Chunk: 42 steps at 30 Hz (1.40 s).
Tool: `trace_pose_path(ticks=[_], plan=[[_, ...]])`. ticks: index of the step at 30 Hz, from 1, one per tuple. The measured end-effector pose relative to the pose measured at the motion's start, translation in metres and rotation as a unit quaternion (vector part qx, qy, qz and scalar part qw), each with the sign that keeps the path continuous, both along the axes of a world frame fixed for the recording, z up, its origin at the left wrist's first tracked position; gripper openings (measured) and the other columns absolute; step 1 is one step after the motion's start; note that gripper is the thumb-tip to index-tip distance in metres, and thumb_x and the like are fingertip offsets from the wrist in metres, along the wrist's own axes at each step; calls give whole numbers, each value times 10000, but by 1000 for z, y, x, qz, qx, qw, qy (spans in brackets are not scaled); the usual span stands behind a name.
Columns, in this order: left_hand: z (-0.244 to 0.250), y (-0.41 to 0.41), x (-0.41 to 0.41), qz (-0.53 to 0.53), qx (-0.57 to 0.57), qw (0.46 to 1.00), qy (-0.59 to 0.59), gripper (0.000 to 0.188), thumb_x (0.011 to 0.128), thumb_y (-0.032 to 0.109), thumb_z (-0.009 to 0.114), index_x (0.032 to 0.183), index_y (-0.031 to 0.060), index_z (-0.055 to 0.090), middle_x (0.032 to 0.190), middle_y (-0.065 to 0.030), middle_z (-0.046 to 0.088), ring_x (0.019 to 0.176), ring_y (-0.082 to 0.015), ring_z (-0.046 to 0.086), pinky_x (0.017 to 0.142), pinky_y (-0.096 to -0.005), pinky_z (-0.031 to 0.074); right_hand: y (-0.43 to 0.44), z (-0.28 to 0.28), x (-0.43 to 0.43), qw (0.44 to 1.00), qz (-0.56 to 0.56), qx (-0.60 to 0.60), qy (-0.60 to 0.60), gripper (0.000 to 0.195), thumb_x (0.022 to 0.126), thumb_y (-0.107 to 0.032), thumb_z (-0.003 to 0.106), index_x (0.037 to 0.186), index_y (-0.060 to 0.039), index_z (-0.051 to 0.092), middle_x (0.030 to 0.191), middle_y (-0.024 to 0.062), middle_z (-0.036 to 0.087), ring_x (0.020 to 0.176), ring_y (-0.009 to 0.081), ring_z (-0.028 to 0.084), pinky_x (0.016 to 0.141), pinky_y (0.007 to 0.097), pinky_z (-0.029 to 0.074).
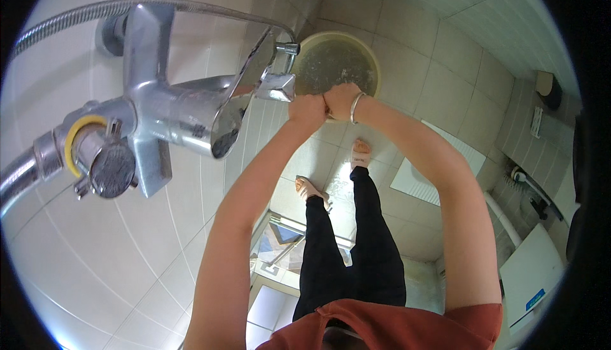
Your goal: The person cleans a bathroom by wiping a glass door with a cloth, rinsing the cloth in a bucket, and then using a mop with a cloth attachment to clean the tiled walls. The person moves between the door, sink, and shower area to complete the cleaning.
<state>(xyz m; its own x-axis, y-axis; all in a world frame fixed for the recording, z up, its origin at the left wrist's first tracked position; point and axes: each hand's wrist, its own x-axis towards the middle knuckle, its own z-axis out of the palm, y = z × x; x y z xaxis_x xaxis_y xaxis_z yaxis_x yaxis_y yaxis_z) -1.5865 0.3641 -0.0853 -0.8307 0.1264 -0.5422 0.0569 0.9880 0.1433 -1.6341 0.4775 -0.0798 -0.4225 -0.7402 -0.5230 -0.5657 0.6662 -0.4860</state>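
My left hand point(308, 110) and my right hand point(342, 100) are side by side, touching, with fingers curled into fists. Both are over the near rim of a round, pale yellow plastic basin point(335, 33) on the floor. Cloudy water point(329, 63) fills much of the basin, with light flecks on its surface. A little of something dark shows between the fists; whether either hand grips it is hidden. A silver bangle point(354, 107) circles my right wrist. Both arms reach forward and down.
Close on the left, a chrome shower mixer tap point(157, 97) juts from the tiled wall, with a metal hose point(191, 3) arching over it. My slippered feet stand on wet floor tiles point(324, 159). A white ridged panel point(420, 178) and another shower hand piece point(520, 175) are at right.
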Motion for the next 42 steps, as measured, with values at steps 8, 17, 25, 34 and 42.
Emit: trace_pose_path(ticks=[8, 17, 25, 34, 42], plan=[[-26, 15, 54, 301, 328, 893, -59, 205, 674, 239, 521, 630, 47, 578, 607, -141, 562, 518, -229, 547, 470, -337, 416, 11, 5, 9, 957, 201, -96, 184, 148, 638, -232, 516, 574, -102, 547, 542, 66, 555, 543, 207, 560, 525, 324, 410], [71, 40, 67, 534, 724, 300, -318, 208, 707, 177, 517, 563, 158, 367, 425, 63, 241, 342, -51, 209, 327, -217, 133, 7, 78, -4, 863, 293, -260, 319, 100, 648, -233, 491, 608, -143, 506, 540, 11, 517, 550, 185, 538, 550, 307, 391], [126, 54, 122, 438, 692, 573, -26, 274, 770, 334, 450, 782, 67, 511, 486, 35, 353, 386, -93, 326, 356, -218, 275, 42, 168, 62, 993, 30, -32, 109, 404, 598, -233, 643, 909, -67, 446, 714, 136, 553, 653, 289, 549, 607, 388, 430], [151, -11, 336, 505, 486, 659, 272, 189, 732, 172, 438, 816, 14, 500, 717, -100, 548, 632, -170, 541, 558, -317, 423, 29, 110, 121, 991, -96, -51, -78, 380, 762, -299, 511, 1040, -45, 462, 916, 106, 528, 772, 159, 529, 703, 347, 441], [183, 18, 578, 633, 527, 385, 415, 128, 733, 145, 493, 784, 29, 474, 636, -35, 506, 571, -121, 466, 513, -272, 379, -81, 169, 450, 882, 152, -193, -403, 260, 740, 1, 470, 996, 37, 442, 902, 94, 525, 782, 160, 523, 692, 283, 441]])
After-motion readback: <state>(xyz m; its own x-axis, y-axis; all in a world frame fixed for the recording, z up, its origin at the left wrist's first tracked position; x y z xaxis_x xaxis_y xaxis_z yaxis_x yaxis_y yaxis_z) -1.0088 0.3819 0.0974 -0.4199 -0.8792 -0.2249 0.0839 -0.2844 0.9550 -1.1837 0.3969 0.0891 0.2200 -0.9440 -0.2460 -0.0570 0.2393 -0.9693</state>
